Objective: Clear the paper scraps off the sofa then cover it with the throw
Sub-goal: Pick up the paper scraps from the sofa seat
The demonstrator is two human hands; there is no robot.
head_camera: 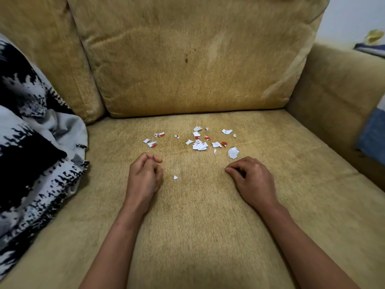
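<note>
Both curled hands — left hand, right hand, grip unclear — rest on the ribbed sofa just below jagged paper scraps.

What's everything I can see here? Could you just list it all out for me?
Sofa: one, tan-yellow, fills the view; its seat cushion is under the hands.
Back cushions: two, tan-yellow, one large in the middle, one partly seen to the left.
Armrest: one, tan-yellow, at the right.
Paper scraps: about two dozen, white with some red, scattered mid-seat near the back cushion; one small white scrap lies apart between the hands.
Throw: one, black, white and grey patterned, bunched at the left end of the seat.
Blue fabric: one piece, at the right edge past the armrest; too cut off to identify.
Left hand: loosely curled, resting on the seat.
Right hand: fingertips pinched together against the seat, perhaps on a tiny scrap.
</note>
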